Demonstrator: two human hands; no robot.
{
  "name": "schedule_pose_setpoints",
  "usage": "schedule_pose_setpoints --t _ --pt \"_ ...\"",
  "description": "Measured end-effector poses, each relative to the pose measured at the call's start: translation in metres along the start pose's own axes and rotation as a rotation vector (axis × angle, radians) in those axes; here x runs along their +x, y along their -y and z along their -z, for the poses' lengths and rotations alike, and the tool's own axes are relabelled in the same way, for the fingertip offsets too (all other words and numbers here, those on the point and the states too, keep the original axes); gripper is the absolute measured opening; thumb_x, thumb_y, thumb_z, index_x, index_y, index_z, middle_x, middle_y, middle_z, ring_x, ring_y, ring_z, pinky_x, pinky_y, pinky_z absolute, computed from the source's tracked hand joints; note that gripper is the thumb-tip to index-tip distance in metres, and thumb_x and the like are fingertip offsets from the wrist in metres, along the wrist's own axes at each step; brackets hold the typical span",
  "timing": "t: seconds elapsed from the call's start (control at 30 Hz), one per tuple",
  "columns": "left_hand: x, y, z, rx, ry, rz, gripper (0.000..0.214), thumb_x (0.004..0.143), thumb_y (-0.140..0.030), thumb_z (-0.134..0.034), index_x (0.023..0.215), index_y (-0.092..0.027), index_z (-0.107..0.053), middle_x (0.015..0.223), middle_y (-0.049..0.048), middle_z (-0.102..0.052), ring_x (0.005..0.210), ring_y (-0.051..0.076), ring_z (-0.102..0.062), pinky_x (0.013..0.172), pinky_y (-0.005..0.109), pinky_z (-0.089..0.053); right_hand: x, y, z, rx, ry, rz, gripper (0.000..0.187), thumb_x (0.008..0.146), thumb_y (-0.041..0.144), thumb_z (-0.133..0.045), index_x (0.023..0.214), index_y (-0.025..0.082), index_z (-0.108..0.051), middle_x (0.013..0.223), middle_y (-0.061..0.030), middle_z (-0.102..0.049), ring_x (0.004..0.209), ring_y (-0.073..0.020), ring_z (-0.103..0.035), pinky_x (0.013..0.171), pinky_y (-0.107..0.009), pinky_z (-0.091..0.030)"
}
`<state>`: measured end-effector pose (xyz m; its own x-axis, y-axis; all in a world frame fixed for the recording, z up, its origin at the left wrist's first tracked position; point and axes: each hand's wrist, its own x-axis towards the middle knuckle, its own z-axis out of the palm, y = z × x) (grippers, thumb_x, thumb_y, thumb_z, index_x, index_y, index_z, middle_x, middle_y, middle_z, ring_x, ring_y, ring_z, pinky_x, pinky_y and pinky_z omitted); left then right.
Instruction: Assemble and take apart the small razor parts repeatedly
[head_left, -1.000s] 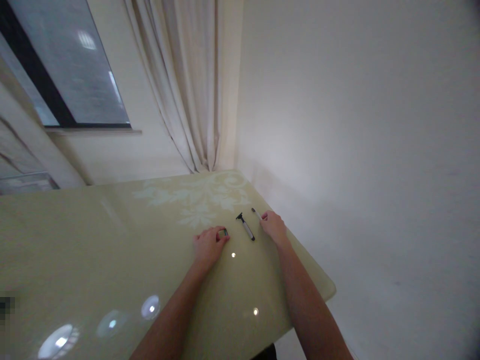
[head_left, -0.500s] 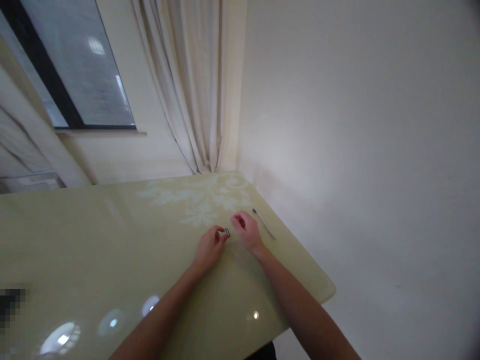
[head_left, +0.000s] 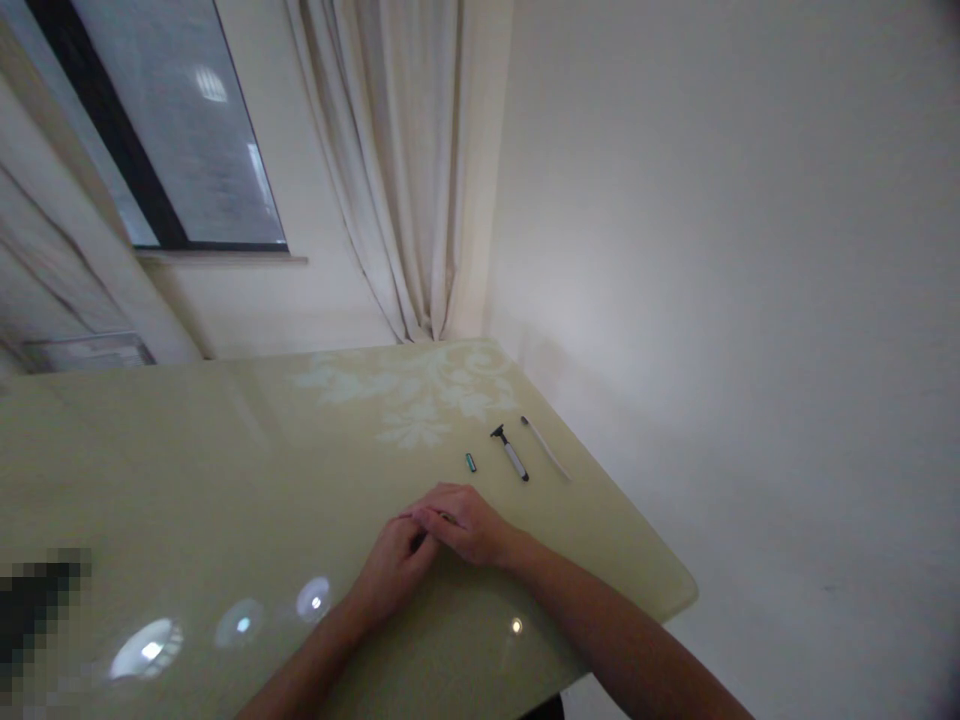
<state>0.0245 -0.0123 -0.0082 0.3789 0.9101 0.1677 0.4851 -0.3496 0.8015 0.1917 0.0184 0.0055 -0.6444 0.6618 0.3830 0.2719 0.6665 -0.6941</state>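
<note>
A glossy pale-yellow table with white leaf patterning (head_left: 225, 480) is filling the lower view. Inside its right edge, a slim white toothbrush with a dark head (head_left: 547, 450), a grey-and-black T-shaped razor (head_left: 514, 460) and a small teal-and-black oblong cartridge (head_left: 470, 463) are lying apart in a row. Closer to the near edge, the left hand (head_left: 397, 555) and right hand (head_left: 469, 525) are overlapping, fingers partly curled; whether they are holding anything is hidden. Keeping fingers clear seems wise: light pieces could shift easily.
</note>
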Motion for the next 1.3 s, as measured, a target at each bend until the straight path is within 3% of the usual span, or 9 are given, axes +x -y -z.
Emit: schedule_pose_setpoints --t 0.23,0.47,0.6,0.7,0.83,0.9,1.03,1.17,1.3 --pt "-0.003 0.011 0.0 0.249 0.01 -0.022 0.043 0.09 -0.033 -0.041 0.052 -0.02 -0.059 0.052 0.0052 -0.059 0.052 0.017 -0.054 0.057 0.028 -0.042 -0.002 0.001 -0.006 -0.056 -0.033 0.044 0.042 0.109 0.039 -0.039 0.111 0.017 -0.076 0.1 -0.0079 -0.077 0.094 -0.0183 -0.067 0.09 -0.028 -0.049" --pt "-0.005 0.012 0.002 0.448 0.101 0.026 0.035 0.091 -0.032 -0.046 0.062 -0.023 -0.062 0.066 0.0087 -0.068 0.065 0.021 -0.064 0.067 0.032 -0.045 -0.001 0.003 -0.002 -0.287 -0.005 -0.029 0.035 0.107 0.036 -0.046 0.093 0.02 -0.074 0.088 -0.0044 -0.071 0.084 -0.0172 -0.064 0.08 -0.026 -0.047" --pt "0.014 0.006 0.002 0.412 0.069 0.042 0.027 0.097 -0.028 -0.041 0.085 -0.022 -0.064 0.088 0.0089 -0.072 0.082 0.022 -0.065 0.074 0.032 -0.046 0.003 -0.007 0.023 -0.452 -0.152 -0.299 0.026 0.102 0.039 -0.057 0.097 0.022 -0.075 0.095 -0.0046 -0.072 0.086 -0.0177 -0.065 0.077 -0.026 -0.045" --pt "0.04 0.004 -0.002 0.435 0.048 0.046 0.021 0.094 -0.027 -0.048 0.104 -0.019 -0.065 0.101 0.0102 -0.069 0.096 0.023 -0.064 0.086 0.033 -0.047 0.002 -0.02 0.049 -0.574 -0.308 -0.55 0.024 0.102 0.036 -0.056 0.103 0.021 -0.075 0.101 -0.007 -0.072 0.088 -0.0188 -0.065 0.079 -0.027 -0.046" --pt "0.079 0.0 -0.013 0.518 0.025 0.096 0.052 0.089 -0.04 -0.063 0.134 -0.016 -0.059 0.13 0.0164 -0.062 0.121 0.031 -0.058 0.104 0.042 -0.042 -0.01 -0.041 0.074 -0.712 -0.375 -0.756 0.023 0.099 0.035 -0.059 0.112 0.021 -0.071 0.113 -0.0115 -0.069 0.102 -0.0248 -0.065 0.085 -0.031 -0.048" --pt "0.094 -0.003 -0.021 0.537 0.019 0.15 0.056 0.087 -0.047 -0.065 0.136 -0.02 -0.059 0.137 0.0159 -0.058 0.125 0.034 -0.055 0.105 0.046 -0.041 -0.016 -0.05 0.079 -0.73 -0.376 -0.816 0.03 0.097 0.038 -0.062 0.121 0.021 -0.067 0.121 -0.014 -0.067 0.109 -0.0281 -0.064 0.088 -0.034 -0.048" --pt "0.108 -0.005 -0.029 0.534 0.011 0.182 0.038 0.09 -0.042 -0.062 0.123 -0.024 -0.067 0.134 0.012 -0.061 0.123 0.031 -0.058 0.103 0.043 -0.043 -0.022 -0.061 0.08 -0.712 -0.361 -0.887 0.037 0.094 0.037 -0.065 0.127 0.021 -0.062 0.126 -0.0154 -0.065 0.115 -0.0294 -0.063 0.091 -0.035 -0.048" --pt "0.099 0.018 -0.009 0.46 -0.025 0.085 0.029 0.093 -0.032 -0.057 0.116 -0.018 -0.069 0.123 0.0132 -0.067 0.116 0.026 -0.062 0.103 0.037 -0.045 -0.022 -0.063 0.08 -0.647 -0.343 -0.882 0.026 0.095 0.023 -0.06 0.12 0.018 -0.066 0.119 -0.0146 -0.07 0.111 -0.0277 -0.066 0.091 -0.035 -0.048" --pt "0.063 0.068 0.053 0.447 -0.179 0.2 0.034 0.092 -0.04 -0.055 0.117 -0.021 -0.068 0.119 0.0113 -0.071 0.109 0.028 -0.066 0.097 0.039 -0.05 -0.021 -0.063 0.081 -0.588 -0.363 -0.846 0.019 0.093 0.015 -0.059 0.106 0.018 -0.072 0.11 -0.0135 -0.073 0.106 -0.027 -0.068 0.089 -0.034 -0.049"
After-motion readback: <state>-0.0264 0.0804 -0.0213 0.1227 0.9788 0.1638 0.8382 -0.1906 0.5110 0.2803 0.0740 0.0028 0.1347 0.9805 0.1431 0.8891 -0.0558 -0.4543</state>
